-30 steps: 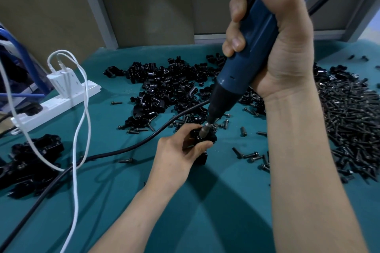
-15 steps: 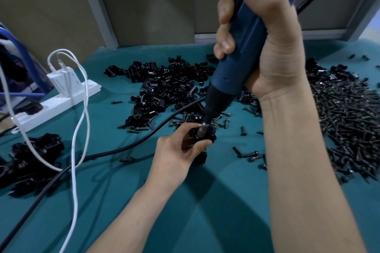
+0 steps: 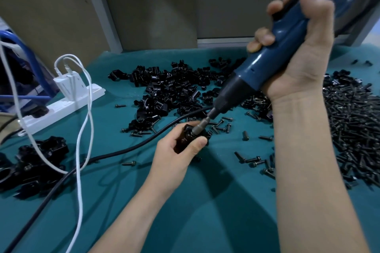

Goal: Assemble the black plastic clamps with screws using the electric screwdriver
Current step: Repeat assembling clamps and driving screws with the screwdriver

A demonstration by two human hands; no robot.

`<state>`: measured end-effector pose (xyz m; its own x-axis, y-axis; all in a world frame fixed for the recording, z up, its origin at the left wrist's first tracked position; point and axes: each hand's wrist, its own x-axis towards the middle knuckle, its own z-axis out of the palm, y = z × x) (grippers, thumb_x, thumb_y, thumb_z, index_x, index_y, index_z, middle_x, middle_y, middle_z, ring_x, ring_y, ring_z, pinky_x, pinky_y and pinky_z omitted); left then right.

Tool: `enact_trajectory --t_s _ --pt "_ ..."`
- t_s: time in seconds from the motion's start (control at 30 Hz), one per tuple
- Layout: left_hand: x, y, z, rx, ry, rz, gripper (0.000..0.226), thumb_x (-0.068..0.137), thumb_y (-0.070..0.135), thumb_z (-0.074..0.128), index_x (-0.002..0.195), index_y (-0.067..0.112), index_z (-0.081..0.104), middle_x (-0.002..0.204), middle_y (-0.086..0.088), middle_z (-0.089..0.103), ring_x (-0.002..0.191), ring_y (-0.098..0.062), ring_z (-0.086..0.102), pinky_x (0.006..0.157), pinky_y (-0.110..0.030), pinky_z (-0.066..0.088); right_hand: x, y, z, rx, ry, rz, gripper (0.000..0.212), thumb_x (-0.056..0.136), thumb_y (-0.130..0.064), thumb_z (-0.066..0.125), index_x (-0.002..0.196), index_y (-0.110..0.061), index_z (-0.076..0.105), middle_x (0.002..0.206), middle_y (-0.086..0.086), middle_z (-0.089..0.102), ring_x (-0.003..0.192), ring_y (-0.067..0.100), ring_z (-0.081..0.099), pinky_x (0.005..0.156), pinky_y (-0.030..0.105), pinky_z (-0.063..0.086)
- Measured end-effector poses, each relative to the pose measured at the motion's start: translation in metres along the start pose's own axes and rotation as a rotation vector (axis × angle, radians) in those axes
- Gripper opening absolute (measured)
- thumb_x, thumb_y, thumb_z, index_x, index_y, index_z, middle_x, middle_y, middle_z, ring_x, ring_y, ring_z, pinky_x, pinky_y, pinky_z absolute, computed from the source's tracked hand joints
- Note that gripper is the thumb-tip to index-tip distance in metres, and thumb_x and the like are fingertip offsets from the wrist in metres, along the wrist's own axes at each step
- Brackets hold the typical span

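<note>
Black plastic clamp, small and dark, is pinched in the fingers of the left hand, low over the green-covered table. Whether it rests on the cloth cannot be told. The thumb lies across its near side and the other fingers curl round its far side, hiding most of it.

The right hand is wrapped firmly round the blue barrel of the electric screwdriver, with the thumb up along the body and the fingers curled round the far side. The tool slants from upper right down to lower left. Its metal bit meets the top of the clamp just above the left thumb. No screw can be seen under the bit.

The tool's long axis points straight into the clamp, so the driving push would likely run down and left, toward the left palm. The left hand is the nearer one and steadies the part.

Beyond the left fingers lies a heap of loose clamps. Right of the right wrist is a heap of screws. A black cord runs off to the left from just behind the left fingers.
</note>
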<state>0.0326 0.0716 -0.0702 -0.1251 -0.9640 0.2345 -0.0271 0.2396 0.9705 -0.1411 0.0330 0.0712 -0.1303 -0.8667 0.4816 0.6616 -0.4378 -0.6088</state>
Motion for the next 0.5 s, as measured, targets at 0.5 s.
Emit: enact_trajectory --t_s 0.5 --pt "-0.007 0.010 0.010 -0.472 -0.190 -0.293 0.011 0.078 0.012 0.064 0.080 0.022 0.067 0.085 -0.014 0.061 0.045 -0.006 0.031 0.039 -0.013 0.025 0.000 0.001 0.000 -0.063 0.035 0.030 0.016 0.098 -0.023 0.043 0.086 -0.014 0.048 0.076 -0.001 0.062 0.050 0.010 0.046 0.050 0.023 0.043"
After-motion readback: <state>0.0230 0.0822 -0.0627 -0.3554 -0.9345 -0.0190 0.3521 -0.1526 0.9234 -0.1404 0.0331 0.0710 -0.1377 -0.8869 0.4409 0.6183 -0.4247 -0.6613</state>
